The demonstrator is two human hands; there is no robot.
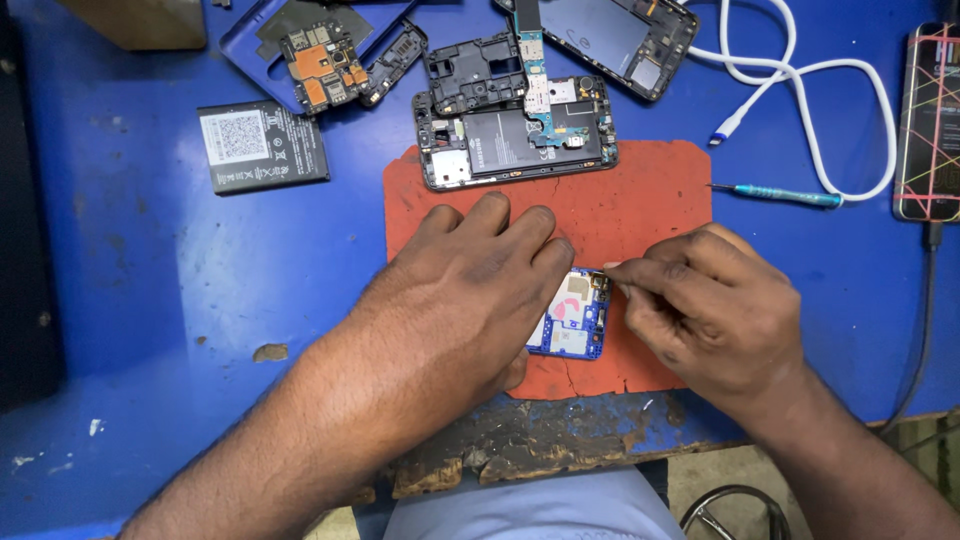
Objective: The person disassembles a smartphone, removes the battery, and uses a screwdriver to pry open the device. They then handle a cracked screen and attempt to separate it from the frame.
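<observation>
A small blue printed circuit board (572, 318) with pale labels and a pink patch is pinned flat on a worn red rectangular work mat (640, 200) by the left hand (470, 290), whose fingers are spread and pressed down over the board's left part. The right hand (715, 300) is closed into a pinch at the board's upper right corner; whether anything is gripped between its fingertips cannot be told. At 12 o'clock from the board, an opened black phone body (515, 135) with a dark battery is laid across the mat's top edge. At 10 o'clock, a loose black rectangular battery (262, 145) bearing a white square-patterned label is seen on the scuffed blue table (150, 260). At 2 o'clock, a thin teal-handled screwdriver (785, 194) lies beside a white cable (810, 110).
</observation>
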